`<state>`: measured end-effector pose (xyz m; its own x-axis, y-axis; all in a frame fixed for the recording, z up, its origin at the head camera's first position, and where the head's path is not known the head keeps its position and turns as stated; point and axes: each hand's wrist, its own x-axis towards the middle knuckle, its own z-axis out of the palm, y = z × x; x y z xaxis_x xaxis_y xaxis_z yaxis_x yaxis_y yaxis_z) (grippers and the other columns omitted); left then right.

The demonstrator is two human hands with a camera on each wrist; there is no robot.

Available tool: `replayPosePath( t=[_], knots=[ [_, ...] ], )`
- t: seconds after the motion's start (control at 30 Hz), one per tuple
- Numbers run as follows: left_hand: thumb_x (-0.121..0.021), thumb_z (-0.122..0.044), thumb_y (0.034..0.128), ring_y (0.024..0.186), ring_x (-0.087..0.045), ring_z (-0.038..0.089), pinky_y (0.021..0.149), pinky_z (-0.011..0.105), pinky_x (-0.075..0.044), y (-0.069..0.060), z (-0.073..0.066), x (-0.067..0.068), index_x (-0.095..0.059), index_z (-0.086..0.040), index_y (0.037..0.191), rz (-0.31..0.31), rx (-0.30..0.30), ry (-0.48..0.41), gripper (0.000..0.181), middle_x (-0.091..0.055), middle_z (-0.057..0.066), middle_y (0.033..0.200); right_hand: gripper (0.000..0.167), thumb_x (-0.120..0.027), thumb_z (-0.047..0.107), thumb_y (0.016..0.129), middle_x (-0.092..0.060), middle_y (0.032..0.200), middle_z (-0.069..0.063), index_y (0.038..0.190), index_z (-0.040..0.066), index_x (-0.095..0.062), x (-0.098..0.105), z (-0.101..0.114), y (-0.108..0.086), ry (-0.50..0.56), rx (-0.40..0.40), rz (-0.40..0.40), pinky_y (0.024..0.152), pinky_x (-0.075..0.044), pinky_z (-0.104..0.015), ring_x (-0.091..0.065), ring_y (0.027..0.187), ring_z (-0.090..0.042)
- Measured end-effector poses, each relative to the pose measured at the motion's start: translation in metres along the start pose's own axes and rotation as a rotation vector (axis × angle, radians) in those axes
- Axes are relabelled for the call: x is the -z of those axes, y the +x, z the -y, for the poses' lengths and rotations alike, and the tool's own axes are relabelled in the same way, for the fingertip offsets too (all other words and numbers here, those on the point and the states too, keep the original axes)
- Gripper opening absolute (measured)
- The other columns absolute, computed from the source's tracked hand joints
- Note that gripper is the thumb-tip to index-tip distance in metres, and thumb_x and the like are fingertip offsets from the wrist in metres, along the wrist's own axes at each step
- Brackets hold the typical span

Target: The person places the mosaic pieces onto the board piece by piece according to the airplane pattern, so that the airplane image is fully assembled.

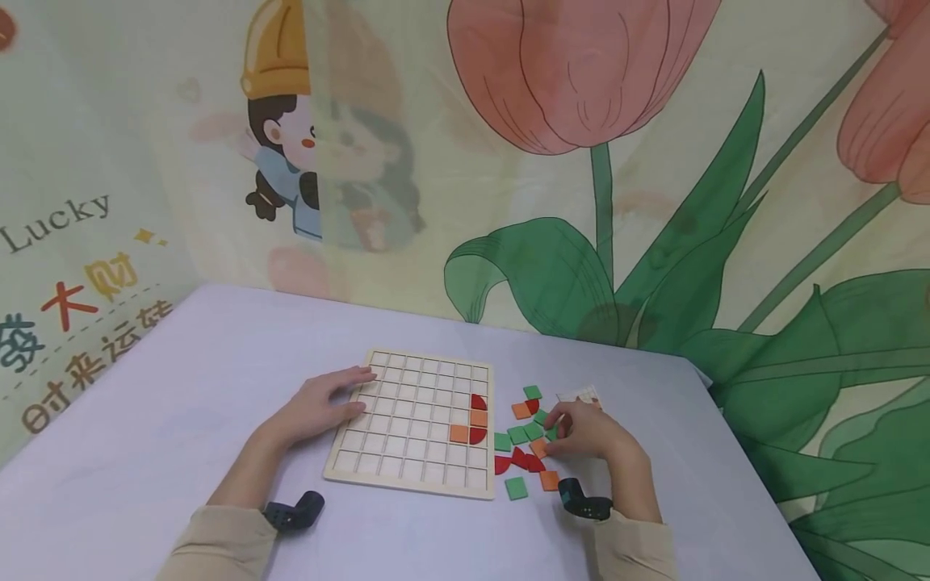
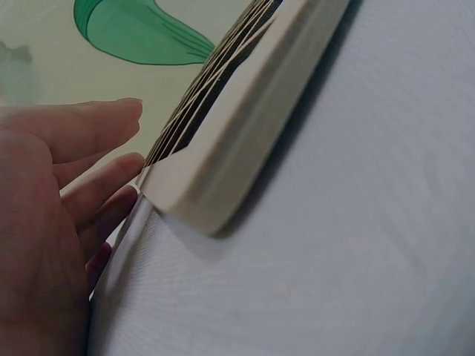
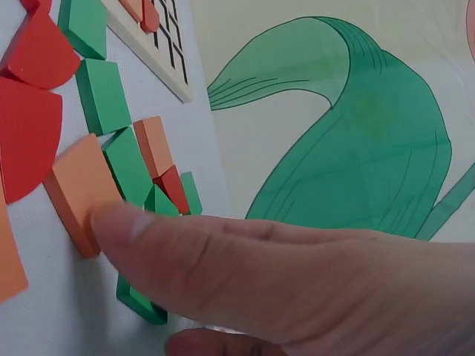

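A pale wooden grid board [image 1: 408,486] lies in front of me. On its right side sit two orange square tiles [image 1: 459,433] and two red curved tiles [image 1: 478,436]. My left hand [image 1: 324,403] is at the board's left edge, fingers and thumb extended and apart; in the left wrist view they are beside the board's corner [image 2: 200,196]. Over the loose tiles, my right hand [image 1: 587,433] has bent fingers, with a gap between thumb and forefinger. Its thumb overlaps an orange tile [image 3: 78,189] in the right wrist view. Green tiles [image 3: 104,96] lie close by; the other fingertips are hidden.
Right of the board are scattered green tiles [image 1: 517,488], orange tiles [image 1: 549,481] and red tiles [image 1: 503,465]. A small printed card [image 1: 590,393] lies partly behind my right hand. The white tablecloth [image 1: 407,532] meets a printed curtain [image 1: 392,274] at the back.
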<state>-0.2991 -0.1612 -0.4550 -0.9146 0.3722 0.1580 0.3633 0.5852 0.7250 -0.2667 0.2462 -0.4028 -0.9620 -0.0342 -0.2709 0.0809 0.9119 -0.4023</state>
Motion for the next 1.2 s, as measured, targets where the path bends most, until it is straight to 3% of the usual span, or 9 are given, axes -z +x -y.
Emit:
replayPosePath(
  t=[0.4, 0.7, 1.1, 1.2],
  knots=[
    [-0.064, -0.022, 0.0878, 0.138, -0.034, 0.042, 0.112, 0.062, -0.024, -0.001, 0.0, 0.001, -0.054, -0.013, 0.135, 0.008, 0.016, -0.021, 0.049, -0.042, 0.015, 0.147, 0.024, -0.083, 0.013, 0.07, -0.054, 0.075, -0.003, 0.087, 0.02, -0.066, -0.005, 0.006, -0.001, -0.012, 0.038, 0.044, 0.057, -0.044, -0.026, -0.05, 0.075, -0.017],
    [-0.064, -0.023, 0.0878, 0.137, -0.034, 0.042, 0.112, 0.062, -0.024, 0.0, 0.0, 0.001, -0.054, -0.012, 0.135, 0.01, 0.001, -0.029, 0.049, -0.043, 0.016, 0.147, 0.018, -0.082, 0.017, 0.072, -0.053, 0.073, -0.002, 0.084, 0.019, -0.068, -0.007, 0.002, 0.004, -0.016, 0.048, -0.005, 0.056, -0.042, -0.025, -0.049, 0.076, -0.016],
    [-0.063, -0.023, 0.0888, 0.137, -0.034, 0.043, 0.111, 0.062, -0.024, -0.001, -0.002, 0.002, -0.054, -0.012, 0.134, 0.004, -0.005, -0.024, 0.048, -0.042, 0.017, 0.147, 0.019, -0.081, 0.022, 0.074, -0.059, 0.078, 0.001, 0.08, 0.015, -0.065, -0.005, 0.007, 0.007, 0.01, 0.052, -0.056, 0.064, -0.052, -0.026, -0.053, 0.08, -0.016],
    [-0.063, -0.023, 0.0888, 0.137, -0.034, 0.042, 0.111, 0.062, -0.024, -0.001, -0.001, 0.002, -0.054, -0.012, 0.134, 0.005, -0.001, -0.022, 0.048, -0.042, 0.017, 0.147, 0.017, -0.08, 0.022, 0.076, -0.061, 0.08, 0.002, 0.082, 0.016, -0.066, -0.007, 0.014, 0.01, 0.045, 0.062, -0.125, 0.062, -0.051, -0.024, -0.054, 0.078, -0.015]
  ],
)
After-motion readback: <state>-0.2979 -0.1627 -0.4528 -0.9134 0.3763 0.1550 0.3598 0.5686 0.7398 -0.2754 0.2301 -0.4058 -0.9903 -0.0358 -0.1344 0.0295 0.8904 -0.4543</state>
